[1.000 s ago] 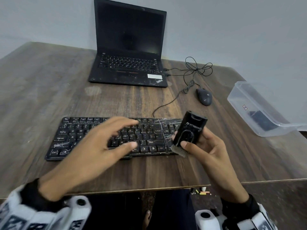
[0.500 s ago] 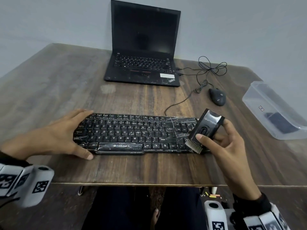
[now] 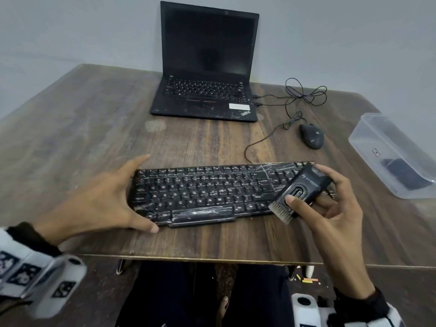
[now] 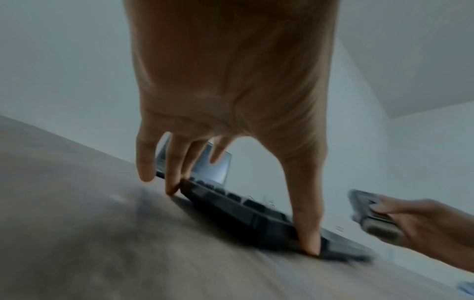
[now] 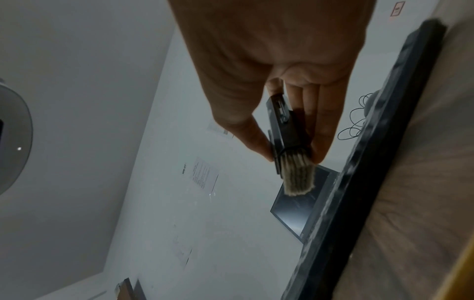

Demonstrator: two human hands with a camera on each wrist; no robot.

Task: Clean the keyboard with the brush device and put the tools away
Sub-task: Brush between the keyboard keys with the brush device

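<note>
A black keyboard [image 3: 200, 192] wrapped in scuffed film lies near the front edge of the wooden table [image 3: 94, 128]. My left hand [image 3: 141, 194] holds its left end, thumb on the near edge and fingers [image 4: 172, 182] on the far corner. The keyboard [image 4: 246, 213] looks blurred in the left wrist view. My right hand [image 3: 311, 192] grips the black brush device [image 3: 306, 179] over the keyboard's right end, thumb on its front. Its pale bristles [image 3: 282, 211] point down and left, just above the keys. The right wrist view shows the bristles [image 5: 298, 176] clear of the keyboard [image 5: 372, 162].
An open black laptop [image 3: 205, 90] stands at the back of the table. A wired mouse [image 3: 311, 136] and tangled cables [image 3: 302, 95] lie to its right. A clear plastic box [image 3: 368, 138] holding a dark item [image 3: 405, 173] sits at the right edge.
My left hand left the keys and went to the keyboard's left end, where it now holds it. The right hand keeps the brush device over the right end.
</note>
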